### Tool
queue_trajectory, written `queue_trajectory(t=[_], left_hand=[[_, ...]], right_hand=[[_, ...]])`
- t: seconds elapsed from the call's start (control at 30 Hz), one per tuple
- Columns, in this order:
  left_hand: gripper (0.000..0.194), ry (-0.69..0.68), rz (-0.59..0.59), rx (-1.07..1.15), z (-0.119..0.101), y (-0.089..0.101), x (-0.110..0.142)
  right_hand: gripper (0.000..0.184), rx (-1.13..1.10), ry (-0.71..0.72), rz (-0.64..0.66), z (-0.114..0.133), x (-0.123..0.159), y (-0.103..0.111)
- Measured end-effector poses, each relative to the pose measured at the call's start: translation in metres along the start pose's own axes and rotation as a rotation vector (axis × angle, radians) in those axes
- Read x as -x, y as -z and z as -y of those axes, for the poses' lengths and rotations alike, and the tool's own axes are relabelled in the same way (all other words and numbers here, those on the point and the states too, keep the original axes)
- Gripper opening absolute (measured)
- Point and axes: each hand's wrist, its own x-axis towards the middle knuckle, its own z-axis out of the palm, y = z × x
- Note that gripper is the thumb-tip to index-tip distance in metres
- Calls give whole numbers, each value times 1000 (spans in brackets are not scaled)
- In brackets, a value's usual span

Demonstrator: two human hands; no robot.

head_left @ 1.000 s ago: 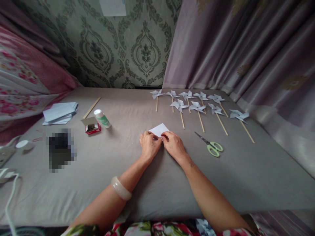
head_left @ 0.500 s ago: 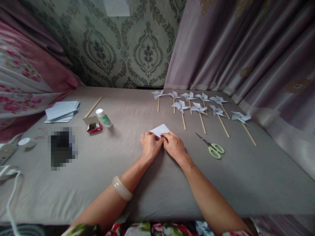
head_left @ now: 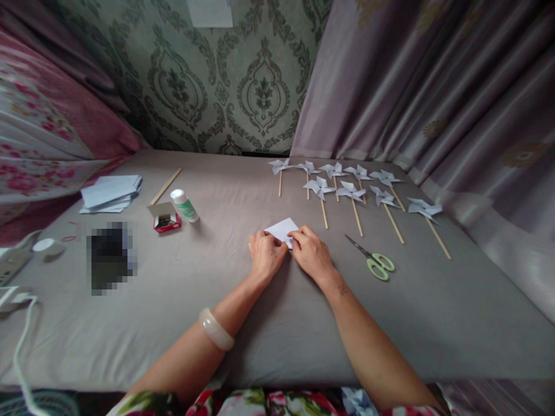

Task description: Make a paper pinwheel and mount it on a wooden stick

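A small white sheet of paper (head_left: 282, 229) lies on the grey cloth-covered table (head_left: 243, 312), partly hidden under my fingers. My left hand (head_left: 265, 256) rests on its near left part with the fingers curled and pressing down. My right hand (head_left: 311, 252) presses the paper's right side, fingers bent together over the edge. The two hands nearly touch above the paper.
Several paper pinwheels on wooden sticks (head_left: 347, 190) lie in rows at the far right. Green-handled scissors (head_left: 375, 261) lie right of my right hand. A glue bottle (head_left: 184, 205), a small red box (head_left: 165, 219), a wooden stick (head_left: 165, 186) and a stack of white paper (head_left: 110, 192) are at the left.
My right hand has slid slightly forward along the paper's right edge. My left hand has stayed where it was. The view shifted a little.
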Motion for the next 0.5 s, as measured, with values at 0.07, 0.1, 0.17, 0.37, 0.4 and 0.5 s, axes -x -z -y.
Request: queue_trajectory(t=[0.07, 0.1, 0.17, 0.37, 0.4, 0.5], left_hand=[[20, -8, 6, -4, 0, 0, -1], [20, -14, 11, -3, 0, 0, -1], [20, -19, 21, -1, 1, 0, -2], [20, -8, 38, -7, -2, 4, -2], [20, -3, 41, -10, -3, 4, -2], [20, 13, 52, -19, -6, 7, -1]], right_hand=[[32, 50, 85, 25, -7, -3, 6], [32, 74, 134, 45, -11, -5, 9], [33, 116, 221, 88, -19, -10, 15], [34, 205, 380, 195, -31, -19, 30], [34, 215, 415, 209, -31, -20, 30], [35, 260, 503, 231, -32, -24, 29]])
